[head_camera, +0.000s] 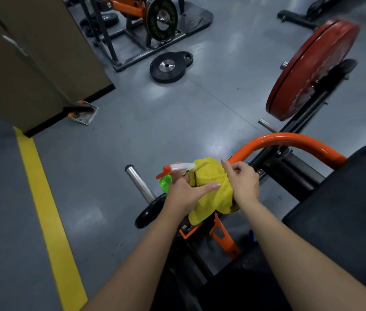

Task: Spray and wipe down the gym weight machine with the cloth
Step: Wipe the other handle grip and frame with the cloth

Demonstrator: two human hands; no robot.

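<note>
The yellow cloth point(213, 182) lay over the machine's orange bar point(289, 140). The right hand point(243, 184) pinched it; the left hand point(184, 193) held the spray bottle point(165, 181) beside it. A yellow line point(42, 198) crossed the shiny grey floor point(132, 131).

Your floor point(132, 122) is smooth grey, glossy enough to throw back pale patches of overhead light. A yellow line point(42, 198) runs across it from 9 o'clock down to 7. At 10 o'clock stands a tan wall point(31, 63) with a black skirting (a dustpan point(85, 115) lies at its foot). Toward 12 o'clock, black weight plates point(168, 67) lie flat before an orange-and-black rack point(130, 9).
</note>
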